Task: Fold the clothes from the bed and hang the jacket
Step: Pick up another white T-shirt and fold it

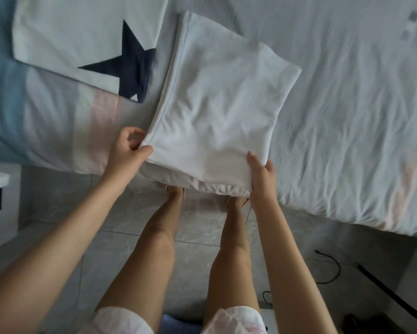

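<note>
Folded white garment [217, 104] is being held by both hands at the near edge of the bed [347, 116].

Its near left corner is being pinched by the left hand [127, 153] between the thumb and curled fingers. Its near right corner is being gripped by the right hand [260, 177], with the thumb laid flat on top and the other fingers hidden under the cloth. The garment is being supported by the grey sheet, its far left edge just beside a white pillow [82, 44] marked with a dark star [127, 66]. A crumpled layer of cloth is being covered by its near edge.
</note>
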`<state>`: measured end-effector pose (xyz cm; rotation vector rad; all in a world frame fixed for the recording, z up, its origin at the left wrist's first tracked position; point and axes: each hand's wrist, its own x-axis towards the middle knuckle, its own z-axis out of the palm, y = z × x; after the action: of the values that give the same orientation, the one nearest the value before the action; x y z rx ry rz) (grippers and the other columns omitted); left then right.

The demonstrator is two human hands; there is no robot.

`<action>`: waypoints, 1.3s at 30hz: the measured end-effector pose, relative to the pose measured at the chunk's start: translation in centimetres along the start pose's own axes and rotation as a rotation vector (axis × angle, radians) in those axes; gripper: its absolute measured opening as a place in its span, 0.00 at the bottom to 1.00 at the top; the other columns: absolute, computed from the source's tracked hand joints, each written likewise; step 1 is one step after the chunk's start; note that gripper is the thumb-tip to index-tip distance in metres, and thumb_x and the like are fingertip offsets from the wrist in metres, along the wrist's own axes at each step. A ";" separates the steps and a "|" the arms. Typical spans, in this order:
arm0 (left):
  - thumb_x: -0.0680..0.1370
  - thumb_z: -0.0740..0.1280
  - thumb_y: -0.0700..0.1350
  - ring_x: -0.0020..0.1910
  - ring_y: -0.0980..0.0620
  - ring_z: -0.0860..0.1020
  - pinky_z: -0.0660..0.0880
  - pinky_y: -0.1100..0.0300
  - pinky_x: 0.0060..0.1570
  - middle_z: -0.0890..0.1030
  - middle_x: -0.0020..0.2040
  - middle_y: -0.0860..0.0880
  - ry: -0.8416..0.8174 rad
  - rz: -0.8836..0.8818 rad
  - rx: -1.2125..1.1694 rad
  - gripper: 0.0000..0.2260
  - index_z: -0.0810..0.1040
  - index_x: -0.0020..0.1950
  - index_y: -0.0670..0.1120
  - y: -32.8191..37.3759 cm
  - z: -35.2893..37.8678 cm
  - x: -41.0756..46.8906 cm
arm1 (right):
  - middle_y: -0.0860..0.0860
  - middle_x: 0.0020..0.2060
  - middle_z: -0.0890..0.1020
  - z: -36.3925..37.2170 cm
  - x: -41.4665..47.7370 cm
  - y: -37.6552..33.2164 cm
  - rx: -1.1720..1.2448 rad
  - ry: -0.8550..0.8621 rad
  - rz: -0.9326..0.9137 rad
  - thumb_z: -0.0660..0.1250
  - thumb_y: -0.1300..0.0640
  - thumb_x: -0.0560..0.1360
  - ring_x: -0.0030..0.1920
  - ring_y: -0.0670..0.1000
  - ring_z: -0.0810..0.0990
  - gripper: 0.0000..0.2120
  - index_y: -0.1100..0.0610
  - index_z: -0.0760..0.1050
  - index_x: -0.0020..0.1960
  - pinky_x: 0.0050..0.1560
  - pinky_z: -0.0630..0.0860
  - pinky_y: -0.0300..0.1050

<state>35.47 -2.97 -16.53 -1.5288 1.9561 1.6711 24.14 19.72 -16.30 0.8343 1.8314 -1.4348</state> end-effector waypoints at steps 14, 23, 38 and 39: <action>0.65 0.60 0.42 0.39 0.56 0.73 0.69 0.61 0.37 0.76 0.39 0.55 0.066 0.679 -0.181 0.09 0.73 0.42 0.54 30.9 -7.1 7.3 | 0.48 0.28 0.73 11.7 -5.2 -28.9 0.738 -0.490 -0.345 0.61 0.59 0.78 0.29 0.45 0.73 0.10 0.53 0.69 0.38 0.30 0.71 0.37; 0.66 0.59 0.41 0.42 0.52 0.73 0.70 0.55 0.42 0.75 0.43 0.51 0.655 0.534 -0.550 0.09 0.72 0.44 0.52 20.0 -17.7 14.8 | 0.53 0.44 0.82 23.7 -1.7 -21.6 0.391 -0.297 -0.373 0.62 0.62 0.77 0.43 0.51 0.80 0.05 0.57 0.77 0.49 0.45 0.77 0.45; 0.80 0.63 0.44 0.42 0.53 0.77 0.76 0.57 0.40 0.78 0.46 0.49 0.368 -0.159 -0.949 0.02 0.74 0.49 0.48 4.2 -15.7 21.7 | 0.55 0.39 0.78 27.6 5.9 -7.8 -0.189 -0.390 -0.072 0.64 0.63 0.76 0.40 0.52 0.76 0.05 0.59 0.74 0.42 0.44 0.73 0.47; 0.80 0.62 0.43 0.42 0.53 0.77 0.75 0.59 0.36 0.78 0.45 0.49 0.395 -0.151 -0.972 0.03 0.74 0.51 0.47 4.3 -16.1 21.7 | 0.54 0.40 0.79 27.5 5.8 -7.9 -0.185 -0.424 -0.071 0.64 0.63 0.76 0.41 0.52 0.76 0.04 0.59 0.75 0.42 0.45 0.73 0.45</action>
<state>29.63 -29.10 -22.25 -2.3669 1.0648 2.5753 17.44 -8.15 -21.66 0.3425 1.6439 -1.3380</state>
